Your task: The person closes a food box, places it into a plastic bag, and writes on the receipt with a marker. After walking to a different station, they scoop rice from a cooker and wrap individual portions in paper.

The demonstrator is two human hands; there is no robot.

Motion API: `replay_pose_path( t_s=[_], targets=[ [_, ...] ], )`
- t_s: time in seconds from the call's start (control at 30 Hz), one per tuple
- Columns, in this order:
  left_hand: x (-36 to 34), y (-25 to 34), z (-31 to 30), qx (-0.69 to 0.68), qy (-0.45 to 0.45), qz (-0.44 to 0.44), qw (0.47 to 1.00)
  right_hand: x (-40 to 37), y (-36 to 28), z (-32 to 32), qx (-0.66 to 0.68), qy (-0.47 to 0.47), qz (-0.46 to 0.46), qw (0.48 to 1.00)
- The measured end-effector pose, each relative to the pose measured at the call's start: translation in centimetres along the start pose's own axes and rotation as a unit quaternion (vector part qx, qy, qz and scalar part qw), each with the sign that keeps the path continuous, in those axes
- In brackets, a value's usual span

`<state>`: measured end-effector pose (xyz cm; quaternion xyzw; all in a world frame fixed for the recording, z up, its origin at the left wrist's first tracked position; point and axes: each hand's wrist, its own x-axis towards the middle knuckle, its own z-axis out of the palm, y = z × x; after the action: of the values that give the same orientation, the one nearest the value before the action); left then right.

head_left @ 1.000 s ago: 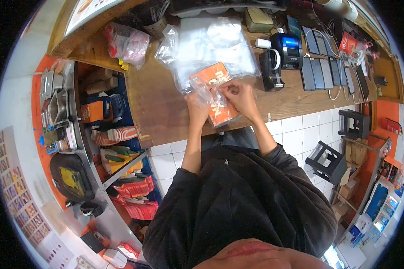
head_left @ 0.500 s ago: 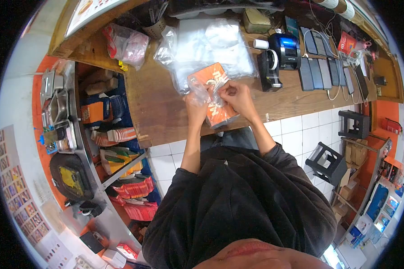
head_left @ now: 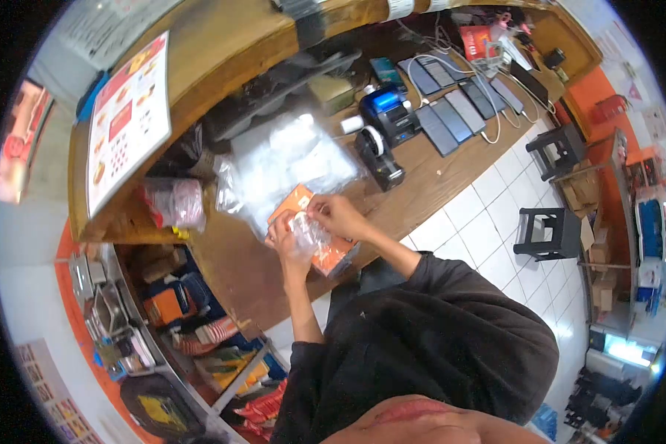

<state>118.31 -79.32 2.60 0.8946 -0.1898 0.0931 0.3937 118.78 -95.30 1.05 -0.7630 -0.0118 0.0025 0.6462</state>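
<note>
An orange box (head_left: pixel 333 257) with white print sits at the front edge of the wooden table, with a clear plastic bag (head_left: pixel 309 237) bunched over its top. My left hand (head_left: pixel 291 243) is closed on the bag's gathered plastic at the box's left side. My right hand (head_left: pixel 336 215) pinches the bag's plastic above the box, thumb and fingertips together. Just behind the box lies a stack of clear plastic bags (head_left: pixel 281 163), shiny under the light.
A black tape dispenser (head_left: pixel 379 159) and a blue-lit black printer (head_left: pixel 391 115) stand to the right. Several phones (head_left: pixel 442 126) with white cables lie beyond them. A pink-and-white plastic bundle (head_left: pixel 176 203) is at left. Black stools (head_left: pixel 547 233) stand on the tiled floor.
The head view has turned, so the table now slants and a menu sheet shows at upper left. Both hands stay at the bag on the box, my left fingers now higher along its side.
</note>
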Motion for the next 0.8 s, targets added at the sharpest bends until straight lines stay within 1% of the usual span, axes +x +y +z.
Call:
replay_pose_path(
  t_s=[0.03,0.07,0.1,0.13,0.17,0.2,0.27,0.3,0.37,0.4,0.47,0.5,0.53,0.57,0.6,0.63,0.7,0.77,0.8],
  targets=[
    [0.4,0.1,-0.1,-0.014,-0.021,0.004,1.0,0.0,-0.5,0.5,-0.056,0.022,-0.017,0.998],
    [0.9,0.1,-0.1,-0.017,-0.021,0.014,1.0,-0.1,-0.9,0.9,-0.111,0.043,-0.033,0.992],
    [1.3,0.1,0.0,-0.03,-0.027,0.006,0.999,0.1,-0.8,1.3,-0.114,0.052,-0.037,0.991],
    [1.7,0.1,0.0,-0.043,-0.033,-0.004,0.999,0.2,-0.6,1.8,-0.149,0.08,-0.066,0.983],
    [1.8,0.4,-0.2,-0.018,-0.069,0.024,0.997,0.3,-0.3,2.0,-0.183,0.107,-0.093,0.973],
    [1.8,0.4,-0.2,-0.018,-0.071,0.029,0.997,0.3,0.1,2.1,-0.183,0.112,-0.093,0.972],
    [2.1,0.2,-0.3,0.008,-0.09,0.093,0.992,0.5,-0.2,2.0,-0.134,0.106,-0.09,0.981],
    [2.1,0.1,-0.6,0.011,-0.092,0.098,0.991,0.4,-0.3,2.1,-0.131,0.111,-0.091,0.981],
    [2.0,0.4,-0.6,0.042,-0.084,0.07,0.993,0.3,-0.6,1.7,-0.14,0.107,-0.103,0.979],
    [1.8,0.2,-0.1,0.043,-0.087,0.074,0.993,0.4,-0.7,1.5,-0.138,0.112,-0.103,0.979],
    [1.3,0.2,0.8,0.038,-0.009,0.027,0.999,0.7,-0.6,1.4,-0.11,0.071,-0.096,0.987],
    [1.1,0.1,1.2,0.048,-0.01,0.03,0.998,0.8,-0.4,1.5,-0.107,0.073,-0.094,0.987],
    [1.2,-0.3,1.3,0.049,-0.012,0.03,0.998,0.9,-0.1,1.5,-0.112,0.084,-0.117,0.983],
    [1.4,-0.2,1.0,0.051,-0.044,0.05,0.997,0.9,0.1,1.5,-0.118,0.093,-0.14,0.979],
    [1.3,-0.1,0.6,0.052,-0.075,0.067,0.994,0.7,0.4,1.7,-0.117,0.087,-0.137,0.98],
    [1.2,0.2,0.3,0.052,-0.072,0.06,0.994,0.7,0.4,2.0,-0.127,0.099,-0.126,0.979],
    [1.1,0.8,-0.3,0.028,-0.103,0.043,0.993,0.9,0.6,2.2,-0.135,0.106,-0.118,0.978],
    [0.8,1.4,-0.4,0.049,-0.09,0.031,0.994,1.3,-0.1,2.0,-0.158,0.132,-0.129,0.97],
    [0.7,1.6,-0.4,0.066,-0.079,0.021,0.994,1.8,-0.2,0.9,-0.155,0.129,-0.133,0.97]
  ],
)
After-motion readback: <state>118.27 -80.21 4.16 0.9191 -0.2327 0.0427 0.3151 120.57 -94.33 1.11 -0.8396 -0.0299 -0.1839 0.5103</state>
